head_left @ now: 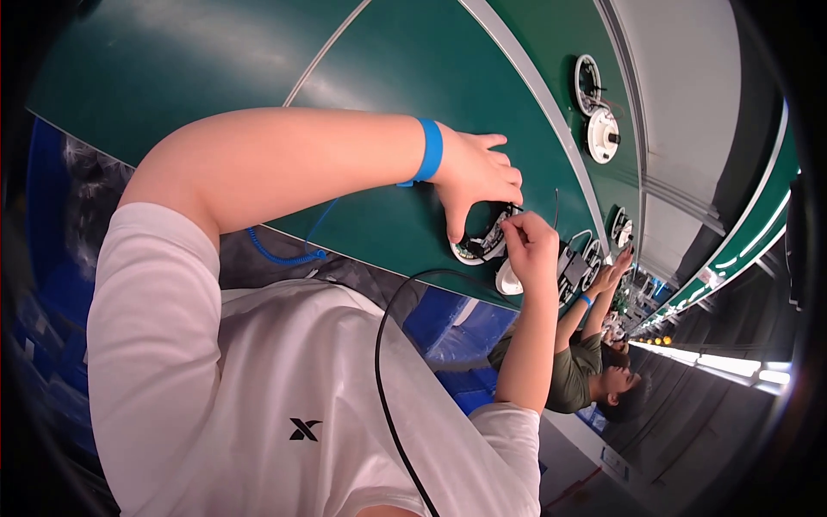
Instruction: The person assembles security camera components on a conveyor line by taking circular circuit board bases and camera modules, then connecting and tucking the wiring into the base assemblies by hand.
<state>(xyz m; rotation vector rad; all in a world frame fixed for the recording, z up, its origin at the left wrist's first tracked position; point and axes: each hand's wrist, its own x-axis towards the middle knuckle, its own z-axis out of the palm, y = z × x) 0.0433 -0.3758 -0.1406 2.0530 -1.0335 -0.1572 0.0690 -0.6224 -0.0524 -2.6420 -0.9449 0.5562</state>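
A round white ring-shaped housing (465, 254) with a circuit board inside lies on the green worktop, partly hidden by both hands. My left hand (478, 177), with a blue strap at the wrist, spans it from the left. Its thumb presses the near rim and the index finger reaches the far rim, while the other fingers spread over the table. At the ring's right side, my right hand (531, 241) is closed in a pinch against the inner edge. Whatever its fingertips hold is too small to make out. Just nearer than the ring sits a white round cover (508, 277).
A blue coiled cord (289, 258) hangs by the table's near edge. Across a metal rail (551, 103) lie an open round housing (587, 84) and a wired white disc (603, 135). To the right, a co-worker (573, 375) handles similar parts. Blue bins (444, 323) stand below the table.
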